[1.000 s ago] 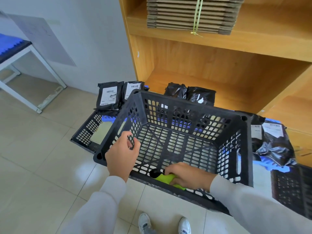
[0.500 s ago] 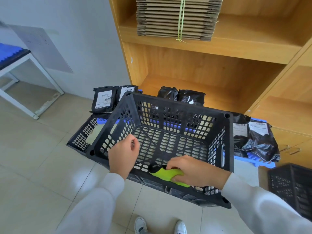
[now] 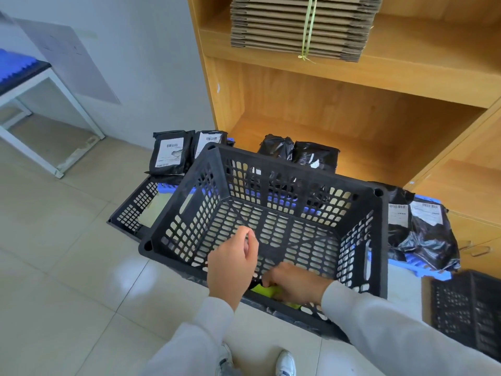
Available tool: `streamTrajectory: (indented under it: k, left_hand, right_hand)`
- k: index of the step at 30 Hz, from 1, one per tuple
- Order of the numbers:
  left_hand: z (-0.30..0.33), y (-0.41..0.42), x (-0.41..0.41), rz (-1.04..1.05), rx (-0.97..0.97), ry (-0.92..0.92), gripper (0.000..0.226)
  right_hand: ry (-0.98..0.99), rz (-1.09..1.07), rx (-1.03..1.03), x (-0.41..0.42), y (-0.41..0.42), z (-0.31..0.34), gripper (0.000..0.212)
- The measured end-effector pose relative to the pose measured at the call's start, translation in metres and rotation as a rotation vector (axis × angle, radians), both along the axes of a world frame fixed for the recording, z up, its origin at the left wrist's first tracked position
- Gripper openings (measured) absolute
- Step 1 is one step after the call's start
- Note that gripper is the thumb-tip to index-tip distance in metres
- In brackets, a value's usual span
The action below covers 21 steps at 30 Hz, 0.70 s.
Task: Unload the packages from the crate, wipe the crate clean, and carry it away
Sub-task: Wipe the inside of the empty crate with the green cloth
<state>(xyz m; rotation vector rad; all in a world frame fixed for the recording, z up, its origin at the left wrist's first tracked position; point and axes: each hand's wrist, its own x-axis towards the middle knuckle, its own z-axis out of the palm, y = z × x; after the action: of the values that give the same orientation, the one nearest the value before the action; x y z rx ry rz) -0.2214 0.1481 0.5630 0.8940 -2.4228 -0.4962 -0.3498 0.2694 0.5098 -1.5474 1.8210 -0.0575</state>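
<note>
Now your left hand [image 3: 231, 263] has shifted from the near-left wall to the near rim of the crate [image 3: 378, 232], fingers curled over it. Your right hand [image 3: 294, 284] keeps gripping the green cloth [image 3: 264, 290], working leftward along the near inside edge; judge wiping under way, carrying pending

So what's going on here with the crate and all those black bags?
A person is cleaning out a black plastic crate held tilted above the floor. The left hand grips the crate's near wall, while the right hand holds a yellow-green cloth against the inside of that wall. The crate has nothing else in it. The black packages stand behind and beside it, in front of the wooden shelf unit.
</note>
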Motion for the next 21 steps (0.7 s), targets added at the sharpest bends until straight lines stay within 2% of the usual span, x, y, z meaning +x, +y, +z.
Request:
streamTrajectory:
  k: [4,10,14,18,21]
  left_hand:
    - [0.001,-0.001,0.000,0.041,0.018,0.002,0.027]
    - [0.000,-0.001,-0.001,0.080,0.031,-0.008,0.035]
    - [-0.004,-0.003,-0.002,0.094,0.025,0.024,0.035]
    - [-0.005,-0.002,-0.002,0.097,0.001,0.032,0.034]
    - [-0.005,-0.003,-0.003,0.110,-0.002,0.033,0.031]
  right_hand:
    - [0.010,0.056,0.098,0.002,-0.017,-0.029,0.029]
    - [0.044,0.069,0.178,0.004,-0.031,-0.069,0.022]
    - [0.015,0.018,0.222,0.006,-0.034,-0.096,0.026]
    - [0.018,-0.016,0.272,0.010,-0.035,-0.112,0.043]
    - [0.002,-0.013,0.300,0.010,-0.039,-0.112,0.039]
